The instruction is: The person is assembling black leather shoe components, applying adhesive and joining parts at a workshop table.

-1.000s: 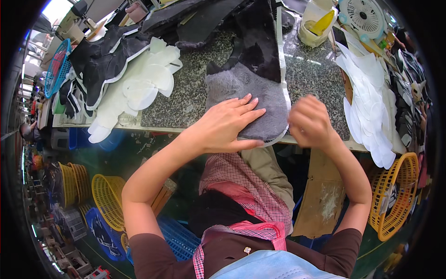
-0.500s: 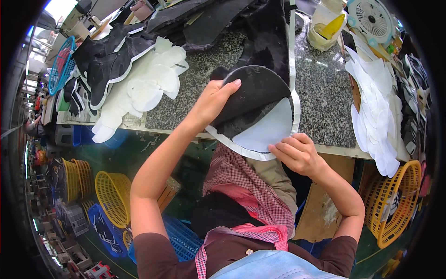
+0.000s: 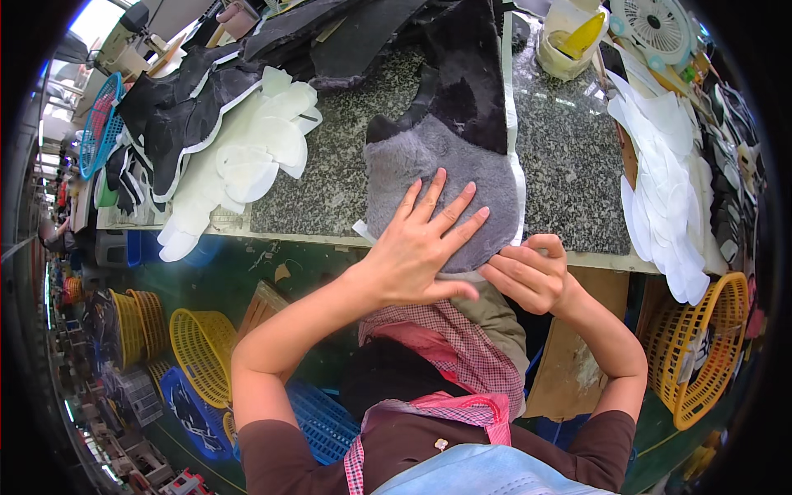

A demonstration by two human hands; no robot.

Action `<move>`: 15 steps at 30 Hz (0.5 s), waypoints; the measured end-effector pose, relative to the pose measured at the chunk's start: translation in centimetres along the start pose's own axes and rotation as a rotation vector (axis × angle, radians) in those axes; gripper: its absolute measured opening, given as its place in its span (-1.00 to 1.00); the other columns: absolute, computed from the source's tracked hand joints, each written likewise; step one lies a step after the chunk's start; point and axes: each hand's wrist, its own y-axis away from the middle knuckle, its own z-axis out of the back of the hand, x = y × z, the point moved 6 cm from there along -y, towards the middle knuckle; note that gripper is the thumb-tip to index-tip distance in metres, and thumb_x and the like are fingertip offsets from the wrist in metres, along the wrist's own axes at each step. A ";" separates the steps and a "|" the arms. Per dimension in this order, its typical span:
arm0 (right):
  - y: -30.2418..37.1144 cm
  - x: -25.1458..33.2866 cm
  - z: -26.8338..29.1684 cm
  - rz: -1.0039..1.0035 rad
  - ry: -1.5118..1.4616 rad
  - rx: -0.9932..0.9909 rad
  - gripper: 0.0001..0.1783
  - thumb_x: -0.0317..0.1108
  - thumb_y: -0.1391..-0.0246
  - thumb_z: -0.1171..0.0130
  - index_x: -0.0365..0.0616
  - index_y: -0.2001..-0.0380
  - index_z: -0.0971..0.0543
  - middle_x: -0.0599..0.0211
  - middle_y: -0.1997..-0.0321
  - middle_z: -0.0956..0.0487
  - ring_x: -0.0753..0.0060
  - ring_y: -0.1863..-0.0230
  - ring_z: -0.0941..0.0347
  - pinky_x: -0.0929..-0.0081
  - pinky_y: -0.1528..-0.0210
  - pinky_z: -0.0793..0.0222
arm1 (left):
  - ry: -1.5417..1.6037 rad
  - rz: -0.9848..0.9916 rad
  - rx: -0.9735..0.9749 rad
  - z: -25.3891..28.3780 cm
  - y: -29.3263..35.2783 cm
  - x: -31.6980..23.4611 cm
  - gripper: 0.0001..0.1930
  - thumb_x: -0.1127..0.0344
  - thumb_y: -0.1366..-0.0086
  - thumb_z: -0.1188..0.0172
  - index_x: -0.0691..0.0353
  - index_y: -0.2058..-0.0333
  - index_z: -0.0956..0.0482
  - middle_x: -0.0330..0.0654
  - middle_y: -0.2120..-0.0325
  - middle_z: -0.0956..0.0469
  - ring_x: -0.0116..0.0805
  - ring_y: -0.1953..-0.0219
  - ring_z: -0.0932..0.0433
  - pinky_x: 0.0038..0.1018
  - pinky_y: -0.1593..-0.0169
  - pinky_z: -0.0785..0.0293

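A grey plush fabric piece (image 3: 483, 177) lies fur side up over the near edge of the speckled worktop, rounded at its near end. Beyond it, black plush fabric (image 3: 472, 91) reaches to the far side. A white strip (image 3: 513, 186) runs along the right border and shows again at the lower rim. My left hand (image 3: 421, 239) rests flat on the grey plush, fingers spread. At the lower right rim, my right hand (image 3: 528, 272) pinches the edge of the grey plush, its fingertips partly hiding what is between them.
A stack of white cut sheets (image 3: 247, 161) and black pieces (image 3: 177, 107) lie at left. More white sheets (image 3: 656, 177) hang over the edge at right. A tub (image 3: 569, 45) with a yellow tool and a small fan (image 3: 656, 29) stand far right. Yellow baskets (image 3: 697, 351) flank me below.
My left hand has let go of the folded-back flap and come down flat on it. The flap now lies grey side up, covering the pale sheet. My right hand stays at the edge.
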 end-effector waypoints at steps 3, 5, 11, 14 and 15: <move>1.5 -1.0 -0.7 -0.057 -0.074 0.010 -0.63 -0.42 0.11 -0.21 -0.06 0.13 -0.66 0.42 0.14 -0.62 0.51 0.10 -0.55 0.40 -0.05 -0.31 | -0.043 -0.015 0.003 0.0 -0.1 -0.9 0.05 -0.38 0.03 -0.32 0.16 -0.34 -0.29 0.14 -0.41 -0.08 0.32 -0.46 0.08 0.27 -0.39 0.15; 0.4 -1.9 -0.8 -0.143 -0.116 0.009 -0.59 -0.45 0.09 -0.19 -0.06 0.07 -0.63 0.35 0.06 -0.62 0.45 0.02 -0.55 0.34 -0.13 -0.33 | -0.089 -0.006 0.009 -0.4 0.3 -0.7 0.00 -0.16 0.05 -0.42 0.15 -0.34 -0.29 0.16 -0.40 -0.09 0.27 -0.46 0.02 0.18 -0.40 0.07; 0.1 -4.2 -2.1 -0.366 -0.235 0.208 -0.57 -0.60 0.14 -0.14 -0.08 0.13 -0.64 0.35 0.07 -0.65 0.30 -0.06 -0.56 0.19 -0.27 -0.31 | -0.134 -0.077 -0.142 1.1 2.1 1.9 -0.25 0.38 0.07 -0.27 0.18 -0.22 -0.45 -0.02 -0.27 -0.40 -0.07 -0.34 -0.34 -0.17 -0.34 -0.26; -0.4 -4.9 -1.3 -0.372 -0.267 0.162 -0.60 -0.56 0.18 -0.22 -0.05 0.16 -0.66 0.37 0.14 -0.67 0.30 -0.01 -0.59 0.22 -0.24 -0.33 | -0.071 -0.074 -0.278 3.8 2.8 2.7 -0.46 0.53 0.04 -0.16 0.27 -0.02 -0.60 -0.08 0.00 -0.64 -0.11 -0.11 -0.59 -0.19 -0.18 -0.46; -1.0 -5.0 -0.9 -0.371 -0.288 0.148 -0.60 -0.53 0.18 -0.27 -0.04 0.16 -0.66 0.38 0.14 -0.67 0.31 0.00 -0.59 0.23 -0.23 -0.33 | -0.086 -0.080 -0.285 4.6 2.9 2.7 -0.46 0.53 0.04 -0.16 0.27 -0.02 -0.60 -0.08 0.00 -0.64 -0.11 -0.11 -0.59 -0.19 -0.18 -0.46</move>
